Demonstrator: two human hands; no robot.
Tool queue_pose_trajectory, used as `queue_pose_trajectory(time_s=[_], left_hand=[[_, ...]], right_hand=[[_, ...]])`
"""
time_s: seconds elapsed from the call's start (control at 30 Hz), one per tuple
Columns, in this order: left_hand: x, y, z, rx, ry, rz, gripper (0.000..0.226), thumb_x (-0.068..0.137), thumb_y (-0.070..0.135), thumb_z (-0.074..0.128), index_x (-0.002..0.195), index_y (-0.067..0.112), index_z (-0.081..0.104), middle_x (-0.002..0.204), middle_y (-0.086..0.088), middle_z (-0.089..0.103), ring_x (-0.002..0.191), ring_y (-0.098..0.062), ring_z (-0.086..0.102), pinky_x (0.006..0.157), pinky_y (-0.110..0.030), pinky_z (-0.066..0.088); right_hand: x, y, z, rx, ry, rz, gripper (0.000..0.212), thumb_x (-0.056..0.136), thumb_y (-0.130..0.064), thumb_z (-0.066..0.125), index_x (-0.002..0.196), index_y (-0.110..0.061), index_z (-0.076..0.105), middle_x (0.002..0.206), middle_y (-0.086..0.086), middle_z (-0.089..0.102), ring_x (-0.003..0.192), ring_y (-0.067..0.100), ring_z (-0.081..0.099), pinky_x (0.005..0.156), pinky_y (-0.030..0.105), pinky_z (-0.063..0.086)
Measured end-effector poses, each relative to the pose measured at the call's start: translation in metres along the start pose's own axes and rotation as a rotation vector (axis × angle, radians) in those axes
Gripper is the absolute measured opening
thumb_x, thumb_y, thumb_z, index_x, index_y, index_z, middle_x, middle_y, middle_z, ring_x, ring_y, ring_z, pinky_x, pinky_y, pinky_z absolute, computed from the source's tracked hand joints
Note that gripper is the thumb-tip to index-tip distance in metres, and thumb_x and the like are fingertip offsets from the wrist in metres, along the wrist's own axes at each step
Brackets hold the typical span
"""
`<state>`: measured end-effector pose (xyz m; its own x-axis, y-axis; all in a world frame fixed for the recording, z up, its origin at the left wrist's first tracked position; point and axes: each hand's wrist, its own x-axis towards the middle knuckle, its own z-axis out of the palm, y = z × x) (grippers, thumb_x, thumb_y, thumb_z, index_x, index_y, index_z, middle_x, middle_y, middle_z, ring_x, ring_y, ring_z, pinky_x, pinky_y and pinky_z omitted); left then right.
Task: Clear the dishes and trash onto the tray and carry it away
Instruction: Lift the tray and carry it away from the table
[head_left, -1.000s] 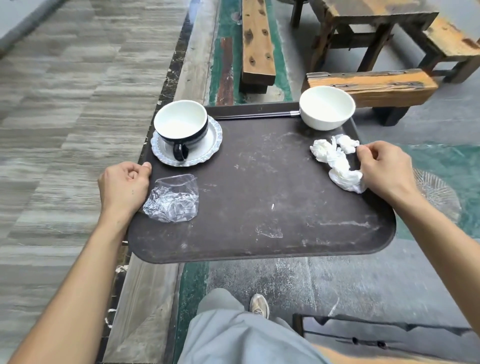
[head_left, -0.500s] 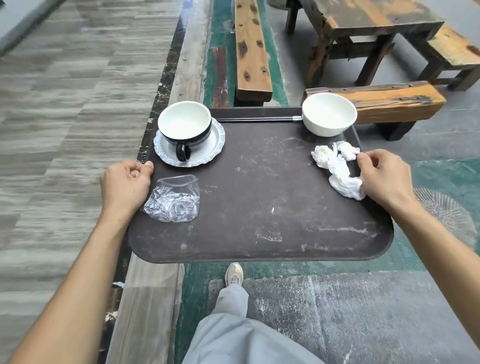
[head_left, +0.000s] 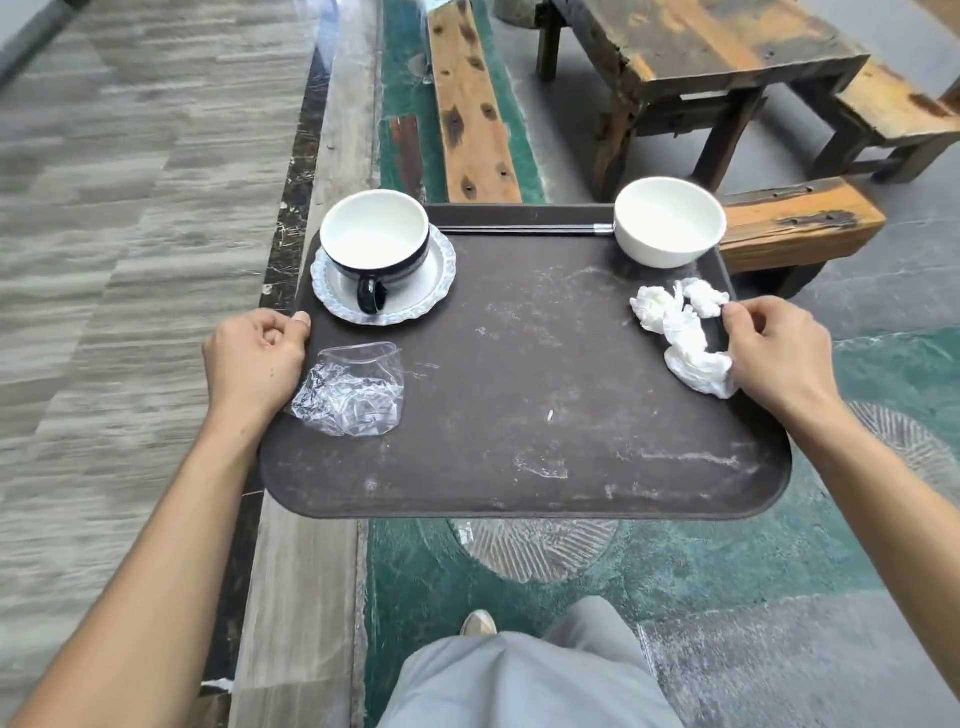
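Both side rims of the tray (head_left: 519, 374) are clenched by left grip (head_left: 254, 358) and right grip (head_left: 774, 353). Cup (head_left: 375, 244), saucer (head_left: 434, 280), bowl (head_left: 669, 221), chopsticks (head_left: 519, 229), tissues (head_left: 680, 332) and plastic wrapper (head_left: 350, 389) are loaded on it. The floor (head_left: 130, 260) is shifted underfoot since before, so carrying is judged underway.

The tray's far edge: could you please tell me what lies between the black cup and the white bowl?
Dark chopsticks lie along the far rim of the tray, between the black cup and the white bowl, as the head view shows.

Café seating area, rustic wooden table (head_left: 696, 47), benches (head_left: 795, 223), serving tray (head_left: 519, 467)
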<state>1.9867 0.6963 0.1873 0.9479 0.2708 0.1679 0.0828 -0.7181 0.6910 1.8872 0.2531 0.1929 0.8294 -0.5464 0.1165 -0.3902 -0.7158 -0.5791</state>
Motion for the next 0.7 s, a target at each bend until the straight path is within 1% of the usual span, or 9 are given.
queue_pose_trajectory(time_s=[0.07, 0.13, 0.2, 0.3, 0.37, 0.43, 0.5, 0.63, 0.7], left_hand=[[0.017, 0.01, 0.016, 0.005, -0.005, 0.005, 0.032, 0.088, 0.036, 0.062, 0.073, 0.009, 0.07, 0.045, -0.003, 0.044, 0.043, -0.009, 0.043, 0.061, -0.03, 0.033], [0.034, 0.023, 0.036, 0.001, -0.014, 0.003, 0.032, 0.088, 0.036, 0.062, 0.074, 0.009, 0.07, 0.046, -0.002, 0.043, 0.045, -0.014, 0.04, 0.061, -0.029, 0.033], [0.051, 0.036, 0.06, -0.007, -0.016, 0.0, 0.033, 0.087, 0.037, 0.062, 0.072, 0.009, 0.07, 0.042, -0.001, 0.043, 0.044, -0.014, 0.038, 0.061, -0.029, 0.033], [0.071, 0.055, 0.095, -0.001, 0.003, 0.016, 0.033, 0.087, 0.037, 0.063, 0.07, 0.009, 0.069, 0.039, 0.0, 0.044, 0.044, -0.013, 0.038, 0.063, -0.032, 0.037], [0.082, 0.071, 0.12, -0.019, 0.016, 0.015, 0.034, 0.088, 0.036, 0.063, 0.07, 0.008, 0.068, 0.041, -0.001, 0.043, 0.048, -0.02, 0.039, 0.064, -0.033, 0.038], [0.09, 0.085, 0.141, -0.011, 0.025, 0.009, 0.035, 0.089, 0.035, 0.063, 0.069, 0.007, 0.068, 0.045, -0.004, 0.045, 0.051, -0.025, 0.04, 0.065, -0.033, 0.04], [0.099, 0.103, 0.162, -0.007, 0.028, 0.008, 0.035, 0.089, 0.034, 0.064, 0.069, 0.006, 0.067, 0.048, -0.011, 0.047, 0.053, -0.027, 0.04, 0.065, -0.034, 0.039], [0.121, 0.135, 0.196, 0.007, 0.02, -0.014, 0.036, 0.089, 0.035, 0.063, 0.067, 0.007, 0.068, 0.045, -0.005, 0.042, 0.051, -0.026, 0.038, 0.063, -0.033, 0.035], [0.135, 0.148, 0.211, 0.0, 0.02, -0.025, 0.037, 0.089, 0.035, 0.064, 0.067, 0.006, 0.068, 0.047, -0.007, 0.042, 0.052, -0.027, 0.038, 0.064, -0.034, 0.036]], right_hand=[[0.024, 0.0, 0.003, 0.001, 0.004, 0.005, 0.034, 0.1, -0.03, 0.046, 0.104, -0.006, 0.07, 0.106, 0.017, 0.072, 0.103, 0.038, 0.061, 0.086, 0.038, 0.041], [0.052, 0.004, 0.007, 0.003, 0.009, 0.005, 0.034, 0.1, -0.03, 0.046, 0.104, -0.006, 0.07, 0.107, 0.017, 0.072, 0.104, 0.038, 0.061, 0.087, 0.038, 0.042], [0.083, 0.013, 0.01, 0.009, 0.01, 0.008, 0.034, 0.1, -0.031, 0.047, 0.104, -0.006, 0.071, 0.106, 0.016, 0.072, 0.103, 0.037, 0.061, 0.085, 0.037, 0.041], [0.13, 0.029, 0.014, 0.021, -0.002, 0.003, 0.033, 0.099, -0.033, 0.047, 0.096, -0.01, 0.071, 0.092, 0.012, 0.071, 0.098, 0.035, 0.062, 0.076, 0.032, 0.036], [0.165, 0.039, 0.013, 0.028, -0.012, 0.004, 0.032, 0.098, -0.033, 0.048, 0.095, -0.011, 0.07, 0.083, 0.006, 0.065, 0.091, 0.031, 0.061, 0.075, 0.031, 0.033], [0.196, 0.045, 0.012, 0.032, -0.027, -0.005, 0.032, 0.099, -0.032, 0.048, 0.097, -0.01, 0.071, 0.081, 0.004, 0.062, 0.085, 0.027, 0.057, 0.074, 0.031, 0.033], [0.228, 0.051, 0.008, 0.023, -0.036, -0.013, 0.033, 0.099, -0.032, 0.048, 0.097, -0.008, 0.071, 0.082, 0.005, 0.063, 0.088, 0.03, 0.059, 0.074, 0.031, 0.033], [0.286, 0.062, 0.002, 0.002, -0.037, -0.036, 0.035, 0.099, -0.033, 0.048, 0.094, -0.005, 0.07, 0.088, 0.013, 0.069, 0.094, 0.037, 0.062, 0.074, 0.032, 0.034], [0.313, 0.064, 0.001, 0.003, -0.043, -0.037, 0.035, 0.099, -0.032, 0.048, 0.093, -0.005, 0.069, 0.083, 0.012, 0.066, 0.092, 0.038, 0.061, 0.073, 0.033, 0.034]])
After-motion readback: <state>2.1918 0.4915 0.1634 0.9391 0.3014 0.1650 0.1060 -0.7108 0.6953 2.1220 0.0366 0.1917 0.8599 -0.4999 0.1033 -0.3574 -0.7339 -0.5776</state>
